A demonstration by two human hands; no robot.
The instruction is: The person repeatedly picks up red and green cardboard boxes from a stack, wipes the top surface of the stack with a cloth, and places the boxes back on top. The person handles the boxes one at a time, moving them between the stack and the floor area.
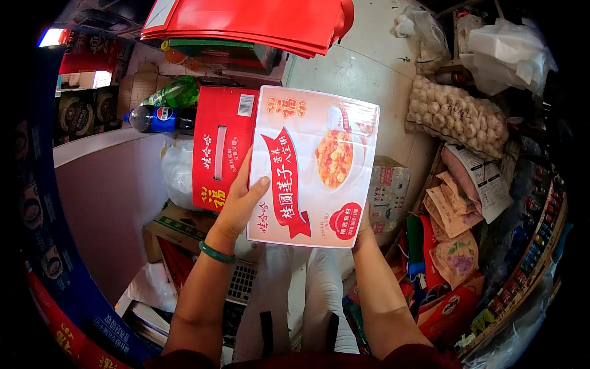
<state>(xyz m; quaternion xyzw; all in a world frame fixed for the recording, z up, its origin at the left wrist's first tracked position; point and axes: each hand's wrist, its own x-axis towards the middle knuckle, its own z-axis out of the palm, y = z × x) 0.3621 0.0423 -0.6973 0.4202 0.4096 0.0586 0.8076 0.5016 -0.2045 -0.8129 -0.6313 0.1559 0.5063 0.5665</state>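
Observation:
A printed porridge carton (pixel 313 170) is held up before me, its broad pale face toward the camera and showing a bowl of mixed porridge. My left hand (pixel 242 198) grips its left edge, with the thumb on the face. At the lower right edge is my right hand (pixel 363 221), its fingers largely hidden behind the carton. A red panel with a handle slot (pixel 226 147) and a barcode lies just left of the carton; I cannot tell whether it is a side of it or another box. My left wrist wears a green bangle (pixel 216 252).
Red bags (pixel 249 23) lie stacked at the top. A cola bottle (pixel 161 119) and a green bottle (pixel 175 92) lie left. To the right are a net sack of garlic (pixel 456 115), a patterned box (pixel 389 193) and stocked shelving (pixel 525 249). Pale floor tiles (pixel 359 64) run between.

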